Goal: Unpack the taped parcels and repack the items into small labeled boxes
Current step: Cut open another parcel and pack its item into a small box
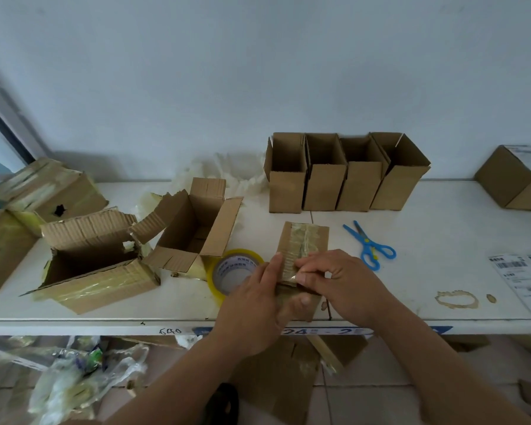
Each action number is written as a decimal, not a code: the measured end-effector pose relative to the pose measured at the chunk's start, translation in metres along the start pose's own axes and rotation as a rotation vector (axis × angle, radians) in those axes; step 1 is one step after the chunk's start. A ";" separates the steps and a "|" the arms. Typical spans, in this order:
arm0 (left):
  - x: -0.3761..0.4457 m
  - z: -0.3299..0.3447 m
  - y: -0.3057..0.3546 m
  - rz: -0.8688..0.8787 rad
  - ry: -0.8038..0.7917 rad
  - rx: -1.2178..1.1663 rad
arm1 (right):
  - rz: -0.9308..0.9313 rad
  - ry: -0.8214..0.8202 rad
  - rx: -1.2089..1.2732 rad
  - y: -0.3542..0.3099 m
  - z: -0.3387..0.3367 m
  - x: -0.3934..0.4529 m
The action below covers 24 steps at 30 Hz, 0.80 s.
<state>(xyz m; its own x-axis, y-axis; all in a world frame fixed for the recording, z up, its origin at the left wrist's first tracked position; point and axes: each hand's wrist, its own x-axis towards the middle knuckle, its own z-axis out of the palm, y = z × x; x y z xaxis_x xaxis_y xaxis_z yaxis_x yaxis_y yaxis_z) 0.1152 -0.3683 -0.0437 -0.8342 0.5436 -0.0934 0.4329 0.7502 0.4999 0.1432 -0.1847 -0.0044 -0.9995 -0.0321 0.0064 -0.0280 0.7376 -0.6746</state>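
Note:
A small closed cardboard box (304,240) lies at the table's front edge, a strip of clear tape running along its top seam. My left hand (258,299) grips its near left side, thumb on the front face. My right hand (337,280) pinches the tape end at the box's near top edge. A yellow-rimmed tape roll (230,273) leans just left of my left hand. Two opened parcels (95,265) (193,231) stand at the left with flaps torn. Several open small boxes (344,176) line up at the back.
Blue scissors (370,246) lie right of the held box. Printed label sheets (524,277) sit at the right edge, a labeled box (515,179) behind them. Taped parcels (43,191) are stacked far left. Crumpled wrap (227,170) lies at the back; plastic waste (74,372) on the floor.

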 end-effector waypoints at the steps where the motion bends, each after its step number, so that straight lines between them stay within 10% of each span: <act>1: 0.000 0.001 -0.001 -0.008 0.004 -0.073 | 0.013 -0.024 0.030 0.000 -0.002 0.000; 6: 0.002 0.009 -0.008 -0.090 0.085 -0.536 | 0.076 -0.034 0.099 0.002 0.000 0.002; 24: 0.004 0.012 -0.006 -0.131 0.054 -0.600 | 0.069 -0.015 0.077 -0.006 0.002 0.000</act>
<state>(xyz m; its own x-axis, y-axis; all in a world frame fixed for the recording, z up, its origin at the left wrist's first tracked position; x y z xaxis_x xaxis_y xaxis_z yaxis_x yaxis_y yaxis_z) 0.1133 -0.3660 -0.0569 -0.8903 0.4298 -0.1505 0.0712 0.4578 0.8862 0.1431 -0.1903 -0.0021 -0.9986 0.0068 -0.0526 0.0430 0.6842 -0.7280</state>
